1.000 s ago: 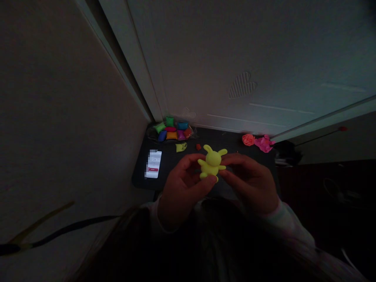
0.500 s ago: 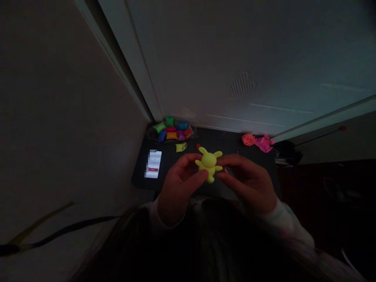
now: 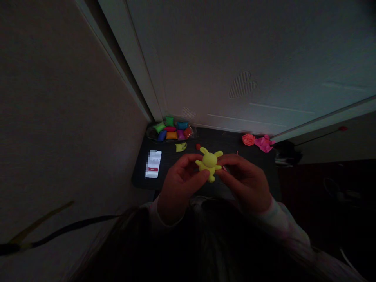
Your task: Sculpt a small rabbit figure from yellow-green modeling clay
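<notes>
Beyond the rabbit (image 3: 209,160), a bare stretch of table (image 3: 225,141) offers a way through, with packets (image 3: 172,135) on the left and pink bunches (image 3: 264,144) on the right. The panel (image 3: 190,66) walls off the far edge. A red lump (image 3: 197,147) (small, seen just past one ear) intrudes, the wrapper (image 3: 181,147) near it. A second gap lies between the phone (image 3: 154,164) and the left grip (image 3: 180,188).

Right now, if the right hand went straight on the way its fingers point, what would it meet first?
The right hand would probably meet the yellow figure first, though depth and contact are unclear.
</notes>
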`<state>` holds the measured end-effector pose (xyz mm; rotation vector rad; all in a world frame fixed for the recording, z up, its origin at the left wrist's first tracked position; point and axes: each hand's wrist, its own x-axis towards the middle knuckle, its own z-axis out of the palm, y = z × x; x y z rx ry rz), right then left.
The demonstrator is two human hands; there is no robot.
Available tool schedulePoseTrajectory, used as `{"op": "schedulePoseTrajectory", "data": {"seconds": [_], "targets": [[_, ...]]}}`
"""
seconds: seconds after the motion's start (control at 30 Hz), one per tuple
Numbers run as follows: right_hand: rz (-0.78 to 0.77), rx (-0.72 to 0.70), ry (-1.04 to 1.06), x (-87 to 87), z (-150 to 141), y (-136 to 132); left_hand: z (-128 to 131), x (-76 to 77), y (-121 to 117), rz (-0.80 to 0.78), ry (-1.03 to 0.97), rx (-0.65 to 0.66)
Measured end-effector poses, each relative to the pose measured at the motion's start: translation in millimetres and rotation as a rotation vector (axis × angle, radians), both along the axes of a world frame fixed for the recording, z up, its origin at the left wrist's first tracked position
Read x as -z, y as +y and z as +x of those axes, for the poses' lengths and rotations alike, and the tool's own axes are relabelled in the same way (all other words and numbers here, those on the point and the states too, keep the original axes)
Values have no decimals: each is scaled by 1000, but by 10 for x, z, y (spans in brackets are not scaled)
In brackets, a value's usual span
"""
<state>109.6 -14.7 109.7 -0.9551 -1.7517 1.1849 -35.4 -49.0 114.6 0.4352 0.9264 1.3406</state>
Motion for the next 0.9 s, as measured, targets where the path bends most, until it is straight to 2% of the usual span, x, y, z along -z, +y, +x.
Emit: {"op": "schedulePoseTrajectory", "data": {"seconds": [0.3,0.7,0.9], "targets": [[-10,-31,7,45,23,34,-7,-3,26,-87,-31,-3],[66,-78,-75,-46,128,76,-110,-20,22,-91,-153,152],[135,-102,-75,-109,143,66,-143,10,18,-97,-346,264]]}}
